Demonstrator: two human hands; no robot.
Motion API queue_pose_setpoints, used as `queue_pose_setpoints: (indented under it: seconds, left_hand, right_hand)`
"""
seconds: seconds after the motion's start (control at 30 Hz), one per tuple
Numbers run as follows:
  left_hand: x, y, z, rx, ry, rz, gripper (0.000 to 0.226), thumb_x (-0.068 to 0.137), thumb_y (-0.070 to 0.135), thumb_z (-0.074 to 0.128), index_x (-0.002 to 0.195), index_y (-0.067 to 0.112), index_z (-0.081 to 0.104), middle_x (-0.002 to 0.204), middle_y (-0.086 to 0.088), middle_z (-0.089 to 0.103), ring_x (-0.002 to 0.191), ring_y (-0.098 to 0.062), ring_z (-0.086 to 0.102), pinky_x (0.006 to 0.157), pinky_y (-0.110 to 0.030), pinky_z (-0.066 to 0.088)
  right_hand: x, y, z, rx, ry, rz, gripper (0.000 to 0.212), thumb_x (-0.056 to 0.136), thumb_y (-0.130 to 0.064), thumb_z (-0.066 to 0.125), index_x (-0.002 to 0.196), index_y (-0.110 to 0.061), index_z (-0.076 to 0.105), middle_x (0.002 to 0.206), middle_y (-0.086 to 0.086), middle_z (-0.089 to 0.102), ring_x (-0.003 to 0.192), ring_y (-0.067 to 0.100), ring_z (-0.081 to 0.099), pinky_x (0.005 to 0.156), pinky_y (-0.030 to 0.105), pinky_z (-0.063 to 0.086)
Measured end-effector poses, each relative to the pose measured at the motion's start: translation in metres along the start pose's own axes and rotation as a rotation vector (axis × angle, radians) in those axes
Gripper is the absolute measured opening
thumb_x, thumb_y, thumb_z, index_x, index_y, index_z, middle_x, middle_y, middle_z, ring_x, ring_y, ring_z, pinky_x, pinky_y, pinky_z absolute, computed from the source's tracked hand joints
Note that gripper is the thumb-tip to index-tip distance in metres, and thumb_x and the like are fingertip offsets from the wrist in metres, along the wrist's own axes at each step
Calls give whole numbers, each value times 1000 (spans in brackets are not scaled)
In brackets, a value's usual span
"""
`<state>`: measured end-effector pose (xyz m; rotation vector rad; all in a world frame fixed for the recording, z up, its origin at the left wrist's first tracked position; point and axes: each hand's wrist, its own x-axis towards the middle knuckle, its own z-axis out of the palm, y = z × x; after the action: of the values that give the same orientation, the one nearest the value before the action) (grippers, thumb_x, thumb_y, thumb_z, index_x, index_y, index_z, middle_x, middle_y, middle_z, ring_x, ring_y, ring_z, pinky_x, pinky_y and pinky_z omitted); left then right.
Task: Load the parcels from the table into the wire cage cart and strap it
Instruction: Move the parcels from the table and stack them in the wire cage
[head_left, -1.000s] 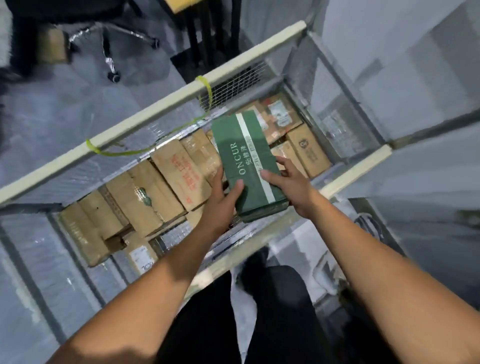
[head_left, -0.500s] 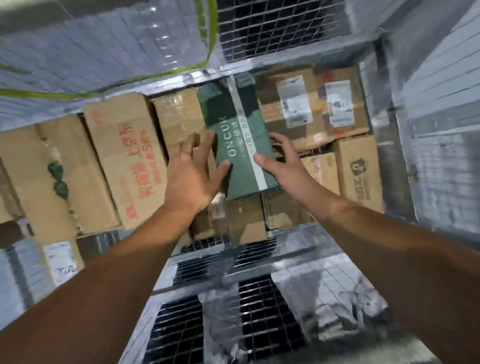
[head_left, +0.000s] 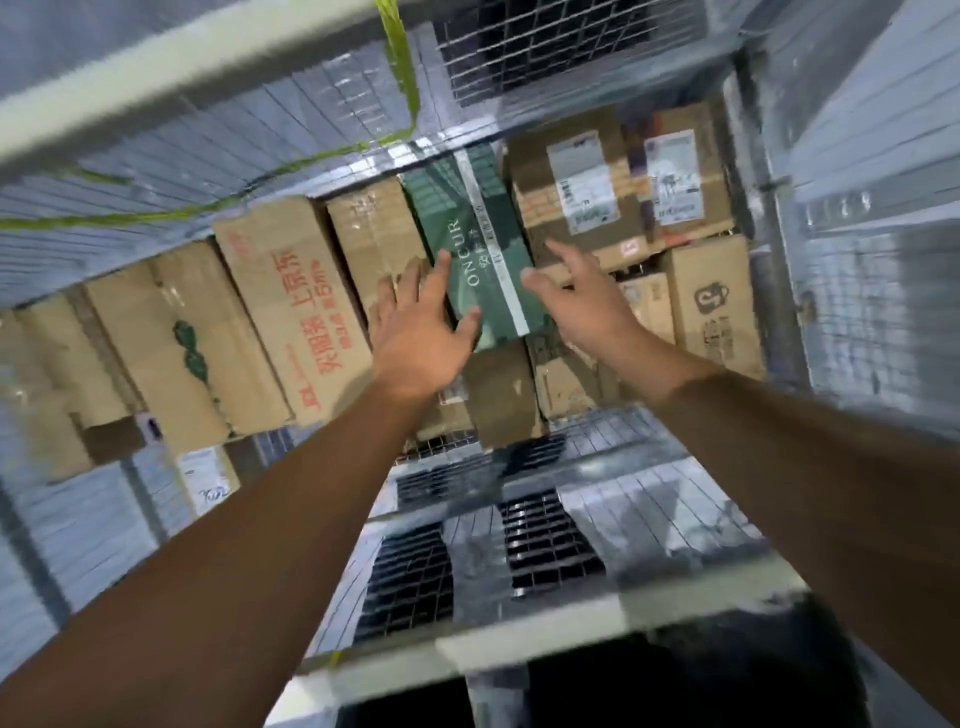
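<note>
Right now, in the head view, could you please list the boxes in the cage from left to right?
Carton with green mark, red-printed carton, taped plain carton, green ONCUR box, white-labelled carton, carton with black logo.
</note>
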<state>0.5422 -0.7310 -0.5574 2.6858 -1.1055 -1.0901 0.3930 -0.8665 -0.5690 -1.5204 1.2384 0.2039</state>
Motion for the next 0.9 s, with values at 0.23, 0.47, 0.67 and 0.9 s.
queue_pose_setpoints:
  seconds: [0.23,0.47,0.67,0.9]
  left_hand:
    - [-113,52,-91,-182,-32,284,72,102,59,47,162,22,32,169,-10,28,156,-36,22,127,-51,18]
    - [-237,98,-147,-275,-215,675,68,102,52,54,160,23,36,165,-10,36,153,-30,28,124,-53,24]
    - [-351,117,-143,-91,-332,928,66,101,54,55,158,24,39,165,-3,37,156,-34,20,125,-55,16]
    - [-483,123,-94,156,-469,1370,71,100,60,50,161,27,32,168,0,31,158,-27,19,128,-51,9]
  right_hand:
    - [-179,-47,-76,185,123,65,58,101,-53,58,153,-33,44,162,-4,38,144,10,39,99,16,35]
    - [-398,-54,-77,251,579,193,55,104,-45,57,155,-30,45,159,-3,42,144,11,40,114,26,28]
    - [-555,-28,-6,415,949,376,61,102,-49,59,157,-27,41,159,0,41,146,17,41,121,46,35]
    - [-717,14,117,551,1295,588,60,101,-52,58,156,-31,42,153,-7,43,148,21,34,118,38,29]
